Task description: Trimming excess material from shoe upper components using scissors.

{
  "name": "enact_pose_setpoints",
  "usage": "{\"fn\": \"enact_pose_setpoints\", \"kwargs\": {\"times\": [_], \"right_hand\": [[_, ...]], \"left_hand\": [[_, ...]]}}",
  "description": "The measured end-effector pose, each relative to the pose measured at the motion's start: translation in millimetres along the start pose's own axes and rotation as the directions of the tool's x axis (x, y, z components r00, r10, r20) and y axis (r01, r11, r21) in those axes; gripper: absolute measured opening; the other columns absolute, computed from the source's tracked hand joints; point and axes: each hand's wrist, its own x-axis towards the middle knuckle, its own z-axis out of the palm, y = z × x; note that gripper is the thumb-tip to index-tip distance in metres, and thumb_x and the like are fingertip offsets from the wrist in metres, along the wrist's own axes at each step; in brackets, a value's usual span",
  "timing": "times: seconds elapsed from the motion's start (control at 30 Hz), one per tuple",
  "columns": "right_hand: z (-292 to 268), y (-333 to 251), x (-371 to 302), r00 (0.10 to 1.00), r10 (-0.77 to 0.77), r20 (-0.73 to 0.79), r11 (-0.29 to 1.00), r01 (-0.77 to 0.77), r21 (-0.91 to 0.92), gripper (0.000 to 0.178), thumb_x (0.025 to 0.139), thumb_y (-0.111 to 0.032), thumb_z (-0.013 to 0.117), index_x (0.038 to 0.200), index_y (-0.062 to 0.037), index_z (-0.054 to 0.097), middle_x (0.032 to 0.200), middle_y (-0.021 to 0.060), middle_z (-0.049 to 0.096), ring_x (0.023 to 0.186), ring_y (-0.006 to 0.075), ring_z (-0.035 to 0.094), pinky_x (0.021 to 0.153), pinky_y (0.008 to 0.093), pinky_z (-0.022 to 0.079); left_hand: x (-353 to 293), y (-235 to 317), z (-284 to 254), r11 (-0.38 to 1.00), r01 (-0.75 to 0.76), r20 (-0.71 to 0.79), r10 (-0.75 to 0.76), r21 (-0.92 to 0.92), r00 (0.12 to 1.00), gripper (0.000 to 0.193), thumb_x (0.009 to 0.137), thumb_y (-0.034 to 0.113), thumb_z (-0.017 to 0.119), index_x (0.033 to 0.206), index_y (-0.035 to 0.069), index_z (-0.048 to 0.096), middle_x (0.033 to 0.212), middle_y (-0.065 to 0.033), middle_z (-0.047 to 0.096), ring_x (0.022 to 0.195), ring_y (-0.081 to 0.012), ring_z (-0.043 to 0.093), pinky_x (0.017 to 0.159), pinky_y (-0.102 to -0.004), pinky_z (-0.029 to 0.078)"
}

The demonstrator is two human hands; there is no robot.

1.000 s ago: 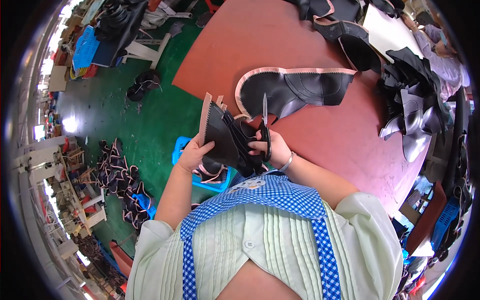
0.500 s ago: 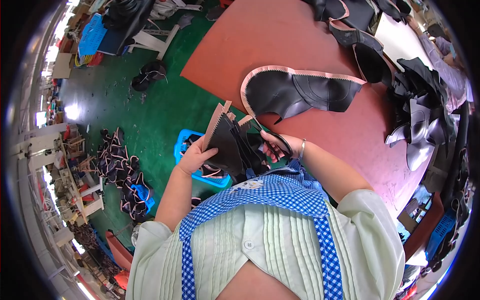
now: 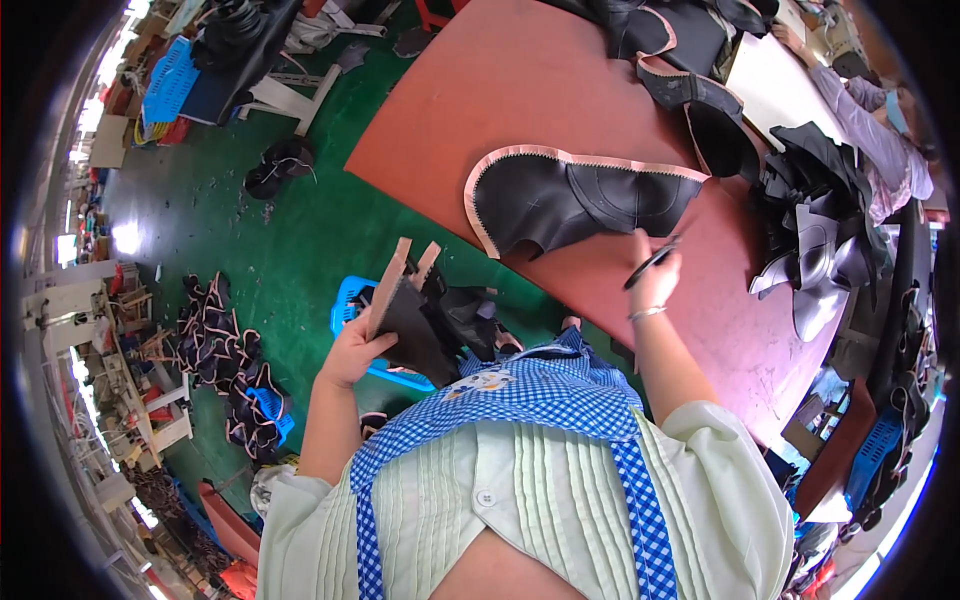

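My left hand [image 3: 350, 352] grips a bundle of black leather pieces [image 3: 418, 325] with pale pink edging strips, the thumb lying across its near face. The bundle hangs in front of my apron, over a blue basket [image 3: 345, 305]. In my right hand [image 3: 655, 285] is a pair of black-handled scissors [image 3: 650, 266], held above the red tabletop [image 3: 450, 110]. Just beyond that hand, a large curved black leather piece [image 3: 540, 200] lies flat, its rounded upper edge trimmed with a zigzag-cut pink strip. My right fingers are wrapped round the scissor handles and partly hidden.
A pile of loose black leather [image 3: 815, 220] sits at the table's right side. More trimmed pieces [image 3: 690, 95] lie at the far edge. A heap of trimmed pieces [image 3: 215, 330] covers the green floor on the left. Another person [image 3: 870, 130] is at the far right.
My right hand has moved away from the bundle, rightward and out over the table, with the scissors. The bundle has shifted slightly left and down in my left hand.
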Motion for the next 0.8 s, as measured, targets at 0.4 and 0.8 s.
{"fn": "enact_pose_setpoints", "kwargs": {"times": [0.4, 0.8], "right_hand": [[24.6, -6.6, 41.1, 0.965, -0.012, 0.264, 0.989, -0.027, 0.144, 0.042, 0.060, -0.006, 0.080, 0.093, 0.0013, 0.055, 0.082, 0.0076, 0.062, 0.072, 0.0173, 0.058, 0.069, 0.0302, 0.048], [10.1, -77.9, -87.6, 0.290, -0.235, 0.928, 0.883, -0.335, 0.328, 0.034, 0.066, 0.012, 0.059, 0.089, -0.0091, 0.046, 0.081, -0.0020, 0.049, 0.067, 0.0057, 0.049, 0.055, 0.0193, 0.040]], "left_hand": [[-18.4, 73.0, -28.0, 0.969, -0.243, 0.002, 0.243, 0.047, 0.970, 0.030, 0.082, 0.002, 0.059, 0.111, -0.003, 0.057, 0.106, -0.0047, 0.062, 0.098, -0.0140, 0.057, 0.088, -0.0282, 0.043], [109.2, 81.7, 57.3, 0.999, -0.027, 0.498, 0.004, 0.039, 0.867, 0.041, 0.083, 0.002, 0.058, 0.123, -0.003, 0.050, 0.119, -0.0054, 0.057, 0.109, -0.0132, 0.051, 0.097, -0.0300, 0.038]]}}
